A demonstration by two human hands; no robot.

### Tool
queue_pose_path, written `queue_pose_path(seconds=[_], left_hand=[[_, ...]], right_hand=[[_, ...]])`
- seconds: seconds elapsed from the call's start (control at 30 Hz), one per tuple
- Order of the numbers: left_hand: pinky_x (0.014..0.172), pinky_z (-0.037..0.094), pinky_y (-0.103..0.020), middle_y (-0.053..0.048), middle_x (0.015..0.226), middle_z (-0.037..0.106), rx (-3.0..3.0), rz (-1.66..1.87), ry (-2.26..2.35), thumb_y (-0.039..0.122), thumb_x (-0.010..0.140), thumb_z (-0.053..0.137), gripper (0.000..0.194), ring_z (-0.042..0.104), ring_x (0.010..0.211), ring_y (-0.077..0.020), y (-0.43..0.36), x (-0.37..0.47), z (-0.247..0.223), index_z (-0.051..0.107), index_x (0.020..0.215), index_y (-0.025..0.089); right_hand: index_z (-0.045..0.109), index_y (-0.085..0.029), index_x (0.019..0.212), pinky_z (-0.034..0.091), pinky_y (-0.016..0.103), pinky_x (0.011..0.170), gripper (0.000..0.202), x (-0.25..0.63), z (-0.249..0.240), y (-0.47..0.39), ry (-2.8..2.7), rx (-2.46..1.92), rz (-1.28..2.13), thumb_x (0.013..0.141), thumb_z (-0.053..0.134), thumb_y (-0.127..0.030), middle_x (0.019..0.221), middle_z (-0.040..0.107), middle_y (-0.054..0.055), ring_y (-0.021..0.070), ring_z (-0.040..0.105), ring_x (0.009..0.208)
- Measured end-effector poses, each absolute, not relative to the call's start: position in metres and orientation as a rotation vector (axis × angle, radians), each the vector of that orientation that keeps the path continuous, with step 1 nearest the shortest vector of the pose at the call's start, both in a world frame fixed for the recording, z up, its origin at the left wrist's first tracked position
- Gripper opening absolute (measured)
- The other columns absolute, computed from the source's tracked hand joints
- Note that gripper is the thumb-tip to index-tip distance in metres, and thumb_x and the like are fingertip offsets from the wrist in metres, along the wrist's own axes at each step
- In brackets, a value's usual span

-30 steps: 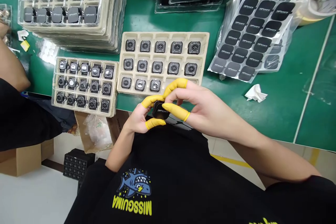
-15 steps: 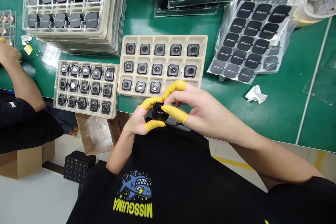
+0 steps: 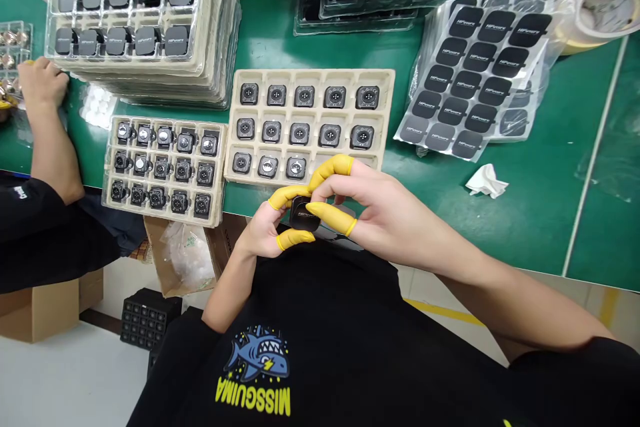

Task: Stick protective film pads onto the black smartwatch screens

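The left hand holds a small black square by its edges, with the thumb below it and a finger above. The right hand pinches the same square at its top right side, with the thumb on its dark face. Both hands have yellow covers on some fingers. The square is close to the person's black shirt, just in front of the big tan tray. Little watches sit in that tray with their backs up, and the right hand hides part of its bottom row.

Another tan tray with more watches is beside it on the left. On the right of the green table is a sheet of black stickers.

The step in hand looks like fixing or peeling something at the edge of the square; the fingers hide which. The next move seems to need a steady left grip and a light, careful pinch from the right, so the square doesn't slip.
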State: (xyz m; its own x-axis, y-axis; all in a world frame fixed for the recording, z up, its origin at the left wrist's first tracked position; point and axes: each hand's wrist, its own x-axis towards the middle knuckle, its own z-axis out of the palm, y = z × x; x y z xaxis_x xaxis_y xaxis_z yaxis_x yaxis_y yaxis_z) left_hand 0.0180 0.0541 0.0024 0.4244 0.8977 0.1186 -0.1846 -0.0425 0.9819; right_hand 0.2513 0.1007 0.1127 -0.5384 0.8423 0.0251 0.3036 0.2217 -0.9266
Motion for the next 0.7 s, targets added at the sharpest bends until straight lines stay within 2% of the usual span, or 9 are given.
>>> queue_pose_path(seconds=[0.17,0.3,0.37,0.47,0.57,0.7], left_hand=[[0.105,0.065,-0.037,-0.011,0.135,0.079,1.331,1.059,0.656,0.05,0.092,0.093,0.076,0.081,0.119,-0.0272,0.055,0.019,0.004,0.059,0.156,0.027],[0.104,0.065,-0.037,-0.011,0.133,0.08,1.309,1.041,0.67,0.051,0.092,0.093,0.073,0.081,0.118,-0.0274,0.056,0.019,0.007,0.061,0.153,0.027],[0.105,0.066,-0.039,-0.012,0.131,0.08,1.288,1.022,0.684,0.054,0.092,0.093,0.072,0.082,0.12,-0.0298,0.056,0.019,0.008,0.063,0.151,0.025],[0.107,0.066,-0.041,-0.014,0.135,0.08,1.276,1.022,0.722,0.055,0.09,0.095,0.074,0.081,0.124,-0.0319,0.056,0.018,0.008,0.065,0.15,0.024],[0.106,0.066,-0.04,-0.014,0.135,0.081,1.294,1.055,0.75,0.058,0.088,0.095,0.076,0.082,0.121,-0.0304,0.055,0.018,0.003,0.067,0.15,0.024],[0.102,0.068,-0.037,-0.012,0.13,0.084,1.357,1.077,0.739,0.061,0.086,0.095,0.076,0.085,0.114,-0.0284,0.054,0.018,-0.003,0.07,0.149,0.026]], right_hand=[[0.072,-0.025,0.099,0.056,0.036,0.078,0.01,0.251,0.111,0.1,-1.998,-1.023,1.22,0.107,0.066,-0.024,0.109,0.071,0.007,0.022,0.068,0.093],[0.07,-0.025,0.1,0.058,0.038,0.083,0.009,0.249,0.108,0.098,-2.049,-1.01,1.142,0.107,0.065,-0.023,0.11,0.071,0.008,0.024,0.07,0.098],[0.07,-0.025,0.109,0.059,0.04,0.085,0.006,0.249,0.106,0.095,-2.069,-1.04,1.081,0.107,0.064,-0.023,0.117,0.071,0.01,0.0256,0.071,0.103],[0.063,-0.027,0.135,0.06,0.04,0.081,0.031,0.251,0.103,0.089,-2.039,-1.134,1.026,0.105,0.07,-0.03,0.123,0.069,0.011,0.0267,0.07,0.102],[0.055,-0.028,0.144,0.057,0.038,0.075,0.053,0.253,0.102,0.084,-1.977,-1.196,1.116,0.1,0.08,-0.044,0.112,0.068,0.007,0.0239,0.068,0.09],[0.058,-0.028,0.131,0.051,0.033,0.065,0.047,0.249,0.102,0.084,-1.912,-1.228,1.505,0.099,0.082,-0.053,0.092,0.064,-0.001,0.0188,0.061,0.074]])
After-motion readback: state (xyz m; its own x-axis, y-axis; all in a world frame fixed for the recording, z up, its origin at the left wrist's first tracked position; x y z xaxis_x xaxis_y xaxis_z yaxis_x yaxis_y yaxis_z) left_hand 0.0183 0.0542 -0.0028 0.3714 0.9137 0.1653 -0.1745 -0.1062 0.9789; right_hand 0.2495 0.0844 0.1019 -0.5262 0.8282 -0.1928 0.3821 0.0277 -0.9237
